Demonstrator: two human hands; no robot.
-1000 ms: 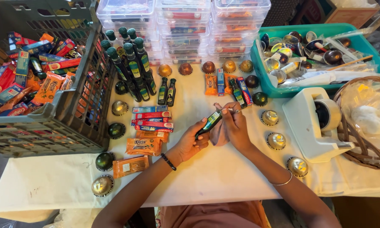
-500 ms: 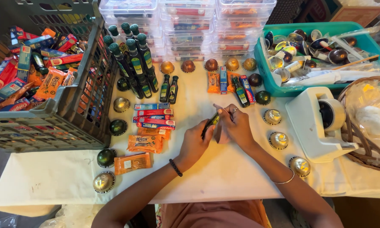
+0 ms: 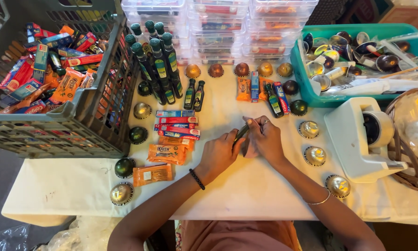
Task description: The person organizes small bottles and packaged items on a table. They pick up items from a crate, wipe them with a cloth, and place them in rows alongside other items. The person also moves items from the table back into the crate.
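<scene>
- Looks like a small packing or sorting station, home-run or back-of-shop; cannot tell which.
- Surface (image 3: 265, 195) draped in a pale cloth, goods laid out in rows by kind: foil capsules (image 3: 315, 155), small dark bottles (image 3: 159, 65), orange sachets (image 3: 166, 153), flat red-and-blue boxes (image 3: 176, 125).
- Grey plastic crate (image 3: 79, 130) on the left, heaped with bulk stock of the same little boxes and sachets.
- Stack of clear lidded tubs (image 3: 218, 28) at the back, filled with assorted items.
- Teal bin (image 3: 306, 88) of loose capsules and wrapped pieces on the right; white machine (image 3: 358, 139) and wicker basket (image 3: 399, 153) beside it.
</scene>
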